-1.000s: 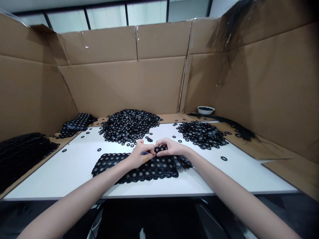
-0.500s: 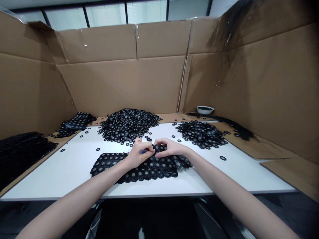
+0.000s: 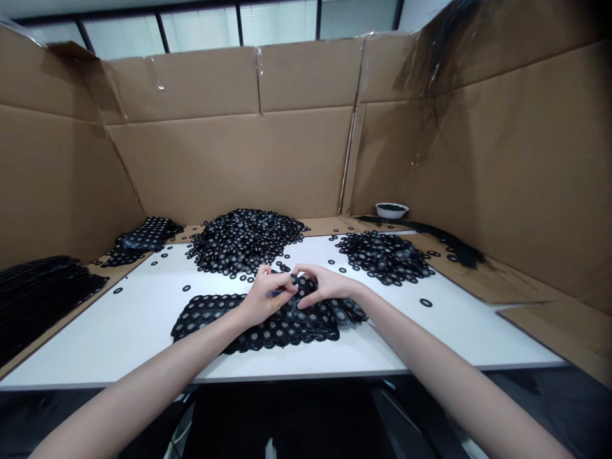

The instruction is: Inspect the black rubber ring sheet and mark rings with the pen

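Observation:
Front and centre on the white table lies a stack of black sheets made of joined rings. Above it, my left hand is closed in a pinch, with a slim blue tool showing between its fingers. A black ring is at its fingertips; whether it is pinched or only touched is unclear. My right hand curves over the sheet just to the right, thumb and index finger apart, the index tip close to that ring. Loose grouped rings lie beneath my right wrist.
A large heap of black rings stands at the back, a smaller heap to the right. Stacked black sheets lie far left, more sheets behind. A white bowl and black strands lie right. Cardboard walls enclose the table.
My right thumb has moved slightly down, widening the gap to the index finger. A black ring now shows at the left fingertips. The view has shifted slightly.

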Action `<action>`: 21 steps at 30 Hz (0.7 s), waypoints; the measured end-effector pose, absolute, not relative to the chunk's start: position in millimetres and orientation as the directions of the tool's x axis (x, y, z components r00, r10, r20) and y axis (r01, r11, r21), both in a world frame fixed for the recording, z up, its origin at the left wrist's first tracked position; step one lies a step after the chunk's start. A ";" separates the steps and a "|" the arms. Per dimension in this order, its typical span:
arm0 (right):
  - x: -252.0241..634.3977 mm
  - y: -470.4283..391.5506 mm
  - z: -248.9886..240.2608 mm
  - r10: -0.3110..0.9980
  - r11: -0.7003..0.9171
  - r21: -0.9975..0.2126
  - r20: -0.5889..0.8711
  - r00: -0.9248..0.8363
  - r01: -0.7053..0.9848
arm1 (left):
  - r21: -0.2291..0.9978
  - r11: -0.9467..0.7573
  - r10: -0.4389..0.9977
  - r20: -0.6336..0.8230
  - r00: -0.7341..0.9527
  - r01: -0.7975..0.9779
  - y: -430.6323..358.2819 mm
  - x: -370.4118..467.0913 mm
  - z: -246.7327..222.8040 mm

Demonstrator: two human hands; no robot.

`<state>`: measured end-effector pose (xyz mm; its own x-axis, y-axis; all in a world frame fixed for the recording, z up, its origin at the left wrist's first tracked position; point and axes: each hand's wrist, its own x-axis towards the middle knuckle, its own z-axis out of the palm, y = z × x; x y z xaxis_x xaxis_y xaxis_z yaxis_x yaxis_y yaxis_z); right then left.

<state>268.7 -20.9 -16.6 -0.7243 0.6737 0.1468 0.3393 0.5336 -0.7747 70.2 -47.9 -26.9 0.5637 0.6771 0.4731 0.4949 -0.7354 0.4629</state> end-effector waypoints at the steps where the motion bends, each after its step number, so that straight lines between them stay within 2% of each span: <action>1: 268.9 -20.6 -16.9 0.674 0.536 -0.773 0.149 -0.724 0.340 | 0.461 -0.740 0.672 0.477 0.567 0.490 -47.9 70.1 -26.7; 21: 270.7 -17.8 -17.3 0.672 0.517 -0.785 0.127 -0.729 0.340 | 0.497 -0.732 0.680 0.479 0.555 0.466 -49.6 69.2 -22.9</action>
<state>270.7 -17.8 -17.3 -0.7295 0.6722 0.1268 0.3403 0.5175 -0.7851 69.2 -49.6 -22.9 0.5553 0.6797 0.4792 0.4664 -0.7316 0.4973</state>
